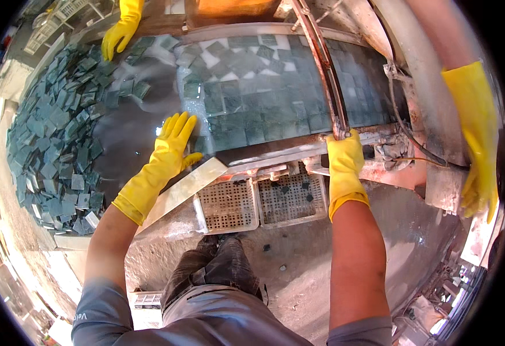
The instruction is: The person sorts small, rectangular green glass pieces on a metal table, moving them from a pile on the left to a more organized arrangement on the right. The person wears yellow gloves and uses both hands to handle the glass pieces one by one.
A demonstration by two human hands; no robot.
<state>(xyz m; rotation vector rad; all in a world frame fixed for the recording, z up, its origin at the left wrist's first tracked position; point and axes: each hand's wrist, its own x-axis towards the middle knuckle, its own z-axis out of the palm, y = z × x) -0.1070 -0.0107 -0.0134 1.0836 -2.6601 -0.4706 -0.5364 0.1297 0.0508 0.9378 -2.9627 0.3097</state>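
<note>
Tiles (pixel 247 118), square, thin and grey-green with cloudy mottling, lie under a wet sheen across the middle and right of the bench (pixel 140 130). Those nearest the person sit edge to edge in fairly even rows; farther back they turn askew, and pale patches show between them. To the left rises a loose heap (pixel 56 138) of similar pieces, tilted every way, their faces duller and sharp-cornered. The left hand (pixel 174 141), in a wrinkled yellow rubber glove, is palm down near the tiles' left edge, fingers extended, thumb held apart (whether it touches the wet surface, I cannot tell). The right hand (pixel 345 153), gloved alike, is wrapped around the near end of a long, rust-streaked metal bar (pixel 321 63) that spans the tiles. Below stand cream plastic crates (pixel 226 205) with perforated bottoms
</note>
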